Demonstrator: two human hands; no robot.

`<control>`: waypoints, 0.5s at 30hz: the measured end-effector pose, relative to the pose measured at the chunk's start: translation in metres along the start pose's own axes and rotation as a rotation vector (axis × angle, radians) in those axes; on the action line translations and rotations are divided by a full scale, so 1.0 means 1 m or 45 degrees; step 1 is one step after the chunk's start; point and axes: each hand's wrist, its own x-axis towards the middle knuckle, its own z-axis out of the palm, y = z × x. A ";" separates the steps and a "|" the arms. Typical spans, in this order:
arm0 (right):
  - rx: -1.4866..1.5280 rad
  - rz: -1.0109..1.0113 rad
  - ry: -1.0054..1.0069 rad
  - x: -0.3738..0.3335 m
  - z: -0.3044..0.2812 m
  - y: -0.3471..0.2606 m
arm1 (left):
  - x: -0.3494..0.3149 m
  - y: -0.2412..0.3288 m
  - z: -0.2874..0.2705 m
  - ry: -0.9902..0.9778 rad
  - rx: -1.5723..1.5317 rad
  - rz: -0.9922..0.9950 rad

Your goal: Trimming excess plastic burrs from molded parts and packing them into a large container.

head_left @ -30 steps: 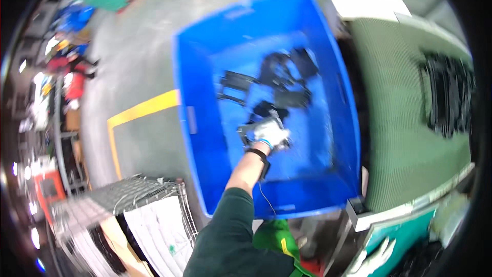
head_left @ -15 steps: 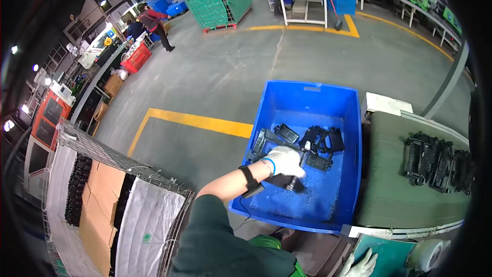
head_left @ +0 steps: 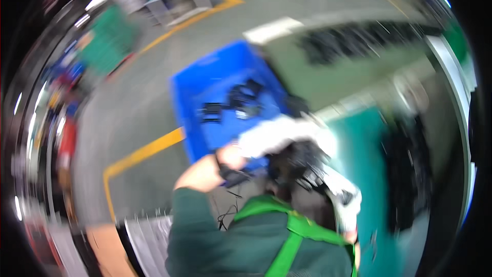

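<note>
Both my hands wear white gloves, and motion smears the picture. My left hand point(head_left: 279, 136) reaches across above the near right corner of the blue bin point(head_left: 233, 56), closed over the top of a black plastic part point(head_left: 297, 163). My right hand point(head_left: 344, 197) grips the lower right side of the same part, beside the green tabletop point(head_left: 361, 141). Its fingers are blurred. The part is held in front of my body; its exact shape cannot be made out. More black plastic parts point(head_left: 243, 97) lie inside the bin.
A conveyor belt point(head_left: 287, 66) beyond the bin carries a row of black parts point(head_left: 359, 41). More dark parts point(head_left: 405, 174) are at the right of the green tabletop. A green mesh cage point(head_left: 110, 41) stands far left. Yellow lines point(head_left: 146, 154) mark the floor.
My view has turned right. My left hand has risen from inside the bin with a black part and moved right. My right hand has come from the green tabletop to that part.
</note>
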 end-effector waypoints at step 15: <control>1.197 0.356 1.238 -0.251 -0.165 0.125 | 0.166 -0.123 0.154 0.208 -1.434 -1.087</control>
